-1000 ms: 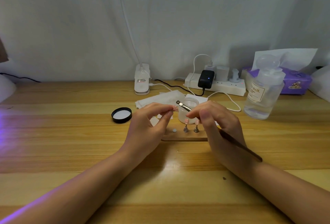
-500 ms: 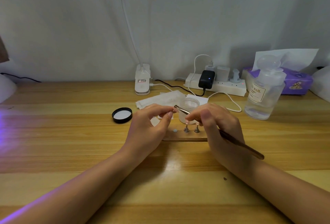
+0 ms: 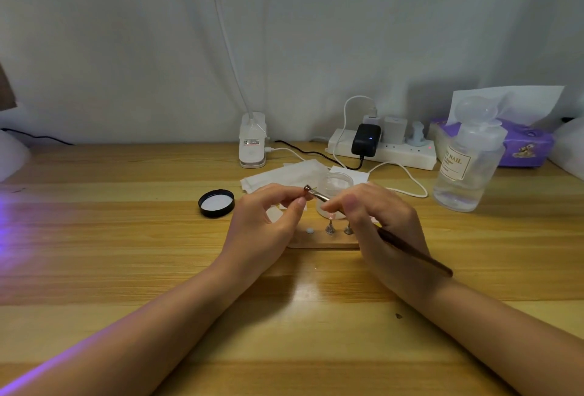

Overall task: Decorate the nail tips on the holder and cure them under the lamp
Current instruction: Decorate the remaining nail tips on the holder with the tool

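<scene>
Left hand (image 3: 262, 225) and right hand (image 3: 379, 225) are showing bare, forearms entering from bottom corners, sleeveless, short plain nails.

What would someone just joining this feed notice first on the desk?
Most striking are the two hands meeting at the centre: the right hand grips a brush whose metal tip reaches the left hand, which pinches something small. Just behind them sit the wooden holder with its metal stands and an open clear jar. A purple glow washes the desk's left edge.
</scene>
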`<state>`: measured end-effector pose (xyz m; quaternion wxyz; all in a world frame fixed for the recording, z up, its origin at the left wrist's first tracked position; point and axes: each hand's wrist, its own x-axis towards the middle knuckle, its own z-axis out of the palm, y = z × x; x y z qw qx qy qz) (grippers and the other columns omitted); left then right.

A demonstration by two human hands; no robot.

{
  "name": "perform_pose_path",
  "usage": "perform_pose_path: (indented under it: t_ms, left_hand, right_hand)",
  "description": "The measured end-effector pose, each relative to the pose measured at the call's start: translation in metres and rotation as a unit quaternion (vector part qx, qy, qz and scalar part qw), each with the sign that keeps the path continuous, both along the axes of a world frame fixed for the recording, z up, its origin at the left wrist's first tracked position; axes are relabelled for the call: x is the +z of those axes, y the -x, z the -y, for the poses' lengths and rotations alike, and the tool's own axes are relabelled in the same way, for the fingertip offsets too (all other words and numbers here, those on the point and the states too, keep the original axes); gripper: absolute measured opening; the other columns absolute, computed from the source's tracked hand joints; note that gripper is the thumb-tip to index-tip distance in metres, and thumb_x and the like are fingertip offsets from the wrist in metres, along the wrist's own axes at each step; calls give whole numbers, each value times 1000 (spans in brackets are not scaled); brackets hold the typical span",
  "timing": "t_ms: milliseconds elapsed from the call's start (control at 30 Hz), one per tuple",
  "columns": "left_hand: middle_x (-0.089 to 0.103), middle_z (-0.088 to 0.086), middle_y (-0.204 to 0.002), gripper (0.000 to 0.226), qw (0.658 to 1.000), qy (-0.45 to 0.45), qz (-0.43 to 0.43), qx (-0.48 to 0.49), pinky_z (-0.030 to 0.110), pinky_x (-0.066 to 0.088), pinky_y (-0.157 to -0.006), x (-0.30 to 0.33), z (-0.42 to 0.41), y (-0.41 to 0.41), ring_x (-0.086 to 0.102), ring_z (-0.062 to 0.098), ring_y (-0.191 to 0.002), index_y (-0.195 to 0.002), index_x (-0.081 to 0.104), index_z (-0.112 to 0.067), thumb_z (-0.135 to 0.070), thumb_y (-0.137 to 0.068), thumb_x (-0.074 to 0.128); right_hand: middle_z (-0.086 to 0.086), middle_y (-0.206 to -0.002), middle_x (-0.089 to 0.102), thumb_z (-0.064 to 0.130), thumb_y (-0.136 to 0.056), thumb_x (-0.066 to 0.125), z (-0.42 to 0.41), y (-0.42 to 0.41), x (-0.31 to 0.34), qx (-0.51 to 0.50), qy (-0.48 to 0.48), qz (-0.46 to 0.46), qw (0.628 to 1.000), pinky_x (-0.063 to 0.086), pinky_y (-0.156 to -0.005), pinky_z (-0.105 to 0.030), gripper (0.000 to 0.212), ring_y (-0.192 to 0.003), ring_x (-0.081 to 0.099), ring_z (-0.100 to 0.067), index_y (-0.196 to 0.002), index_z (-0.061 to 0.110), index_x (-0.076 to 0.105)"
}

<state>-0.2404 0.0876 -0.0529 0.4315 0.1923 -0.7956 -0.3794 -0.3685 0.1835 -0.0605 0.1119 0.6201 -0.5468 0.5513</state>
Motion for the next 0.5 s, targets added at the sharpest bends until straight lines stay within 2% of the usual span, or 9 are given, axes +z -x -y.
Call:
perform_pose_path:
  t_ms: [67,200,300,400,500]
  left_hand:
    - [66,-11,-85,22,1000,0,1,0,10,43,-74,0,0,0,58,5,-83,-91,67,-25,-4,-83,62]
    - [66,-15,-87,25,1000,6,4,-1,12,45,-74,1,-1,0,57,2,-84,-88,66,-29,-5,-84,62]
    - [65,-16,-87,26,1000,7,1,-1,10,43,-75,1,-1,0,58,2,-85,-89,66,-29,-4,-84,62]
    - [65,-16,-86,26,1000,16,2,4,9,42,-75,0,0,0,57,3,-84,-89,65,-29,-4,-83,62]
    - [65,-16,-86,27,1000,13,1,4,8,42,-75,0,0,0,57,2,-85,-88,64,-31,-4,-83,62]
  right_hand:
    - [5,-71,65,35,-95,33,-1,1,-2,-5,3,15,1000,47,-70,-42,45,-73,60,-6,-76,14,67]
    - [13,-62,59,26,-94,30,-5,3,-3,-22,21,37,999,40,-75,-25,42,-68,55,2,-65,22,60]
    - [12,-69,59,26,-94,31,-3,2,-2,-28,24,12,999,41,-74,-28,42,-71,55,0,-70,15,64]
    - [13,-76,60,41,-96,28,0,0,-1,-30,-1,-1,1000,42,-74,-32,50,-76,56,-3,-77,15,67]
    - [14,-70,61,40,-95,30,-2,1,-2,-23,-1,12,1000,42,-75,-34,49,-73,57,-2,-72,16,66]
